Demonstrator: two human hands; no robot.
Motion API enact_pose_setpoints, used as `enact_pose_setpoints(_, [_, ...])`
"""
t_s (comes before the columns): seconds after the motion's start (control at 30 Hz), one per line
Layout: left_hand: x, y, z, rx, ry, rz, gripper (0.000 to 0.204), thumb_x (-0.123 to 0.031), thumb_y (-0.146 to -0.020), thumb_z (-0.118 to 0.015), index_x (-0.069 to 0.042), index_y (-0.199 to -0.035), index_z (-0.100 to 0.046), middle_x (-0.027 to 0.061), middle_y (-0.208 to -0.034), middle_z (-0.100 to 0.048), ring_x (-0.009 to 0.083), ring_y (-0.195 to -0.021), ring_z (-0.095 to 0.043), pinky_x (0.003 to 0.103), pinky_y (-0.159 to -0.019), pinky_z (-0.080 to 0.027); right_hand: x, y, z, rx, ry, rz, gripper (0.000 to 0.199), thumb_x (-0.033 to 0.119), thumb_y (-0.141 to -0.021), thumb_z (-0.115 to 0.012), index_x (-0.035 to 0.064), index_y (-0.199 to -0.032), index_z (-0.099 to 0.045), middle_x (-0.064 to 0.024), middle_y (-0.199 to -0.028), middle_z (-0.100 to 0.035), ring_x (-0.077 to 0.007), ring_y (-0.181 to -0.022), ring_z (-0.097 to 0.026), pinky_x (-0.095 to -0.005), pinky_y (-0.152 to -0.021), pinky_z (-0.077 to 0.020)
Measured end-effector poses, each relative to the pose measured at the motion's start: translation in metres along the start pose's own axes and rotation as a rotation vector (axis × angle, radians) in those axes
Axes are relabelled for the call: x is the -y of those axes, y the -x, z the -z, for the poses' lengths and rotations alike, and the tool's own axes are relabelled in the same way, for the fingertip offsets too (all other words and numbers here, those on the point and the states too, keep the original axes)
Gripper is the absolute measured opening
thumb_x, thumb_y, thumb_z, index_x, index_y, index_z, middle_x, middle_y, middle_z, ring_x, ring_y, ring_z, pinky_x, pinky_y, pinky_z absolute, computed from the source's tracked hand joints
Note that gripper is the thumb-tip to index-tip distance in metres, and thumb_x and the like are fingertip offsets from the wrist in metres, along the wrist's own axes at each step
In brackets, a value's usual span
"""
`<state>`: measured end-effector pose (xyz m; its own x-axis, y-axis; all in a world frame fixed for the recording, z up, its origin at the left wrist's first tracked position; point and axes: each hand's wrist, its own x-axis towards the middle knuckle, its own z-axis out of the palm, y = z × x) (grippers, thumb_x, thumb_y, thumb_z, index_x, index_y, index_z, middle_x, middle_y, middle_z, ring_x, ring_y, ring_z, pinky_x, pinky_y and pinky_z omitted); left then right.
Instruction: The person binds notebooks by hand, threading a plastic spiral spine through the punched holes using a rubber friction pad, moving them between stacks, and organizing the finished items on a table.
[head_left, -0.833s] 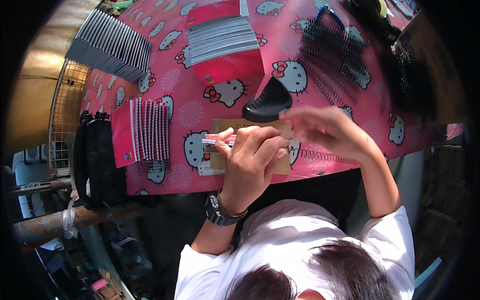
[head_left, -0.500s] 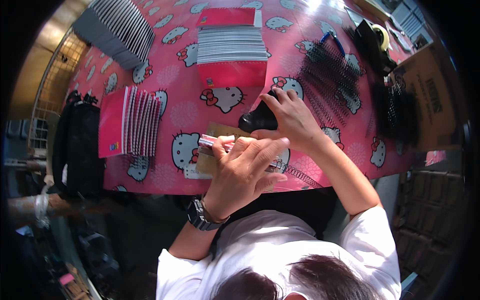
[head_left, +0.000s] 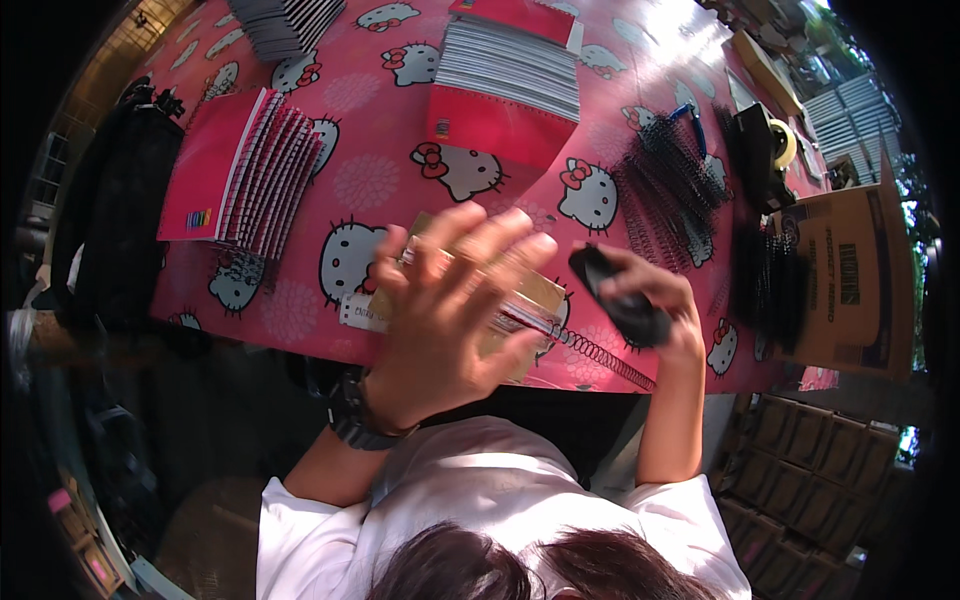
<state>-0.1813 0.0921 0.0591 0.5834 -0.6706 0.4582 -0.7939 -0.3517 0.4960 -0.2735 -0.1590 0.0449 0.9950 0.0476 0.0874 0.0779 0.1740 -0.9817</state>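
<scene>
My left hand, a watch on its wrist, is over a thin notebook near the table's front edge. Its fingers are spread and slightly blurred; whether they touch the notebook is unclear. The notebook's bound edge shows past the thumb, and a dark spiral wire coil runs from that edge toward the right. Beneath lies a tan board, with a white strip at its left. Fingers of my right hand wrap round a smooth black rounded object, whose kind I cannot make out, just right of the board.
Pink covered notebooks stand in a stack at the back and a fanned row on the left. Loose black coils lie at the right with blue-handled pliers. Beyond are a tape dispenser and a cardboard box.
My right hand has moved right and nearer with the black object, away from the notebook. The left hand's fingers have spread from their grip on the notebook. The view has shifted.
</scene>
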Motion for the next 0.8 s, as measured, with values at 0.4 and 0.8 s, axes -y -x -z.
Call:
enact_pose_setpoints(0.4, [0.023, 0.029, -0.016, -0.266, 0.647, 0.503, 0.071, -0.006, -0.071, -0.069, 0.0, -0.137, -0.043, 0.0128, -0.121, -0.058, 0.0204, -0.108, -0.056, 0.034, -0.099, -0.042, 0.019, -0.033, -0.019, 0.029, 0.617, -0.08, 0.053, 0.043, -0.066, -0.075, 0.004, -0.102, -0.074, -0.0254, -0.128, -0.057, -0.0314, -0.114, -0.06, -0.0379, -0.097, -0.0433])
enact_pose_setpoints(0.8, [0.023, 0.023, -0.01, -0.264, 0.515, 0.46, 0.065, -0.008, -0.073, -0.068, 0.001, -0.134, -0.049, 0.0142, -0.131, -0.054, 0.0206, -0.114, -0.055, 0.034, -0.101, -0.041, 0.022, -0.052, -0.03, 0.344, 0.359, 0.161, 0.058, 0.046, -0.068, -0.078, 0.0015, -0.106, -0.072, -0.026, -0.127, -0.058, -0.0345, -0.117, -0.058, -0.0385, -0.098, -0.0433])
